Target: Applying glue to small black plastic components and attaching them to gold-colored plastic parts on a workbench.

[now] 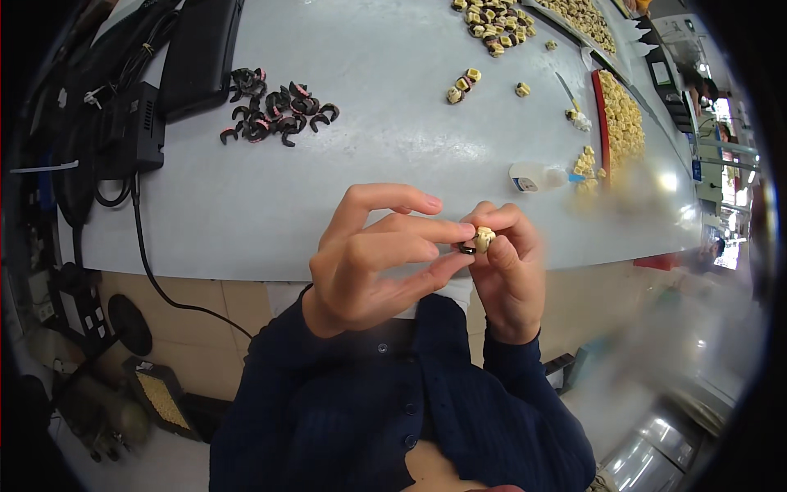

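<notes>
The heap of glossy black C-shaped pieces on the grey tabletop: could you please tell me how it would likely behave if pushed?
The heap of glossy black C-shaped pieces would probably spread, being loosely piled. Curved ends might hook neighbours where pieces overlap. Their open arcs suggest sliding across the smooth grey tabletop rather than rolling.

Quick tally — by kind

2 hands (365,266); 1 cream pc (485,238); 1 black curved pc (466,248); 1 pile of black curved pcs (277,105), over 10, overlapping — exact no. unclear; 1 heap cream-and-dark pcs (497,25), too many to count; 1 bottle (534,177); 1 red-edged tray (603,123); 1 table (369,57).
</notes>
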`<state>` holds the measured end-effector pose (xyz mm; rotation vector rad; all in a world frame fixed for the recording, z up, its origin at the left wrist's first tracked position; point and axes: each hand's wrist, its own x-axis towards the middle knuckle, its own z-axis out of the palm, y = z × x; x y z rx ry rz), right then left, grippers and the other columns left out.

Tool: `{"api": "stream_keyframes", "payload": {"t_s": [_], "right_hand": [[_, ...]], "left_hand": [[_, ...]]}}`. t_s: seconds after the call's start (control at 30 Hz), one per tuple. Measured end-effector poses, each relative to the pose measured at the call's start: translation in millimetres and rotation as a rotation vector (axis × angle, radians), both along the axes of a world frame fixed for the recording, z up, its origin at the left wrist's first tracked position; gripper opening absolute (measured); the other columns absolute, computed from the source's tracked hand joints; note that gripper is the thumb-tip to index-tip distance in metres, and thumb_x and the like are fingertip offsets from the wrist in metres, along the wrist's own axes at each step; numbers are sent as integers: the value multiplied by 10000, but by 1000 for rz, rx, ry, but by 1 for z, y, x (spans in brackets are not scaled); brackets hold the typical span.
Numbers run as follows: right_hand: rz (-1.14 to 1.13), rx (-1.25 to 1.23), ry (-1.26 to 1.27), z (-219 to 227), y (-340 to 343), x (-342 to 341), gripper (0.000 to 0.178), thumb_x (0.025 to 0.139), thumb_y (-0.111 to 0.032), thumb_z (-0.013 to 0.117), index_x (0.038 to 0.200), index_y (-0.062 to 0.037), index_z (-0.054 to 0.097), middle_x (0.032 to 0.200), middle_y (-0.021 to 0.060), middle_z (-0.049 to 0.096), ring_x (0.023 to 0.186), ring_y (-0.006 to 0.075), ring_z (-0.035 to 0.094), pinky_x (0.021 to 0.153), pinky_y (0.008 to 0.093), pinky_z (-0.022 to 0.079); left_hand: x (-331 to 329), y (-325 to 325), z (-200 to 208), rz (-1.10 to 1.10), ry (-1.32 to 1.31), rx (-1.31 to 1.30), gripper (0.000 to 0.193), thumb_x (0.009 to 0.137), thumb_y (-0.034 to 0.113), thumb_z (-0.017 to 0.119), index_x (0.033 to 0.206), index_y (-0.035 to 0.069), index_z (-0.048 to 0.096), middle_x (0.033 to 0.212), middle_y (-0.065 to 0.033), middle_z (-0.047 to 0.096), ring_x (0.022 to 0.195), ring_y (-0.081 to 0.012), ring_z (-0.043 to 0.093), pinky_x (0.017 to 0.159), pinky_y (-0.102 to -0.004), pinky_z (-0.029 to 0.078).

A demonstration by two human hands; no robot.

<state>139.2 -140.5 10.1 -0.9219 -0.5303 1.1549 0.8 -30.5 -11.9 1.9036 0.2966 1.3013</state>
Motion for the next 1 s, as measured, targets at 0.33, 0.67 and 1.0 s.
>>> {"api": "stream_keyframes", "payload": {"t_s": [0.33, 0.67, 1.0], "right_hand": [[171, 36, 214, -3, 4, 3, 242, 939, -79, 638, 1133, 55, 584, 1126, 190, 638, 1022, 251, 639, 921, 379, 518], [-59, -96, -676, -9, 25, 20, 206, 877, 55, 630, 1079, 74, 669, 1002, 99, 647, 903, 158, 611, 812, 262, 481], [-355, -66, -1504, -11, 59, 19, 401, 800, 129, 661, 1155, -55, 696, 981, 106, 670, 875, 209, 652, 731, 280, 510]], "left_hand": [[0, -2, -4, 19, -42, 16, 609, 629, -23, 894, 1058, 99, 479, 946, -93, 746, 988, -254, 607, 767, -313, 512], [-22, 44, 10, 424, 337, 175, 225, 731, 7, 789, 934, 43, 700, 995, -68, 728, 980, -273, 619, 856, -348, 497], [-31, 79, 26, 393, 712, 266, 177, 728, 8, 763, 896, 29, 708, 869, -53, 638, 896, -243, 569, 759, -346, 502]]}}
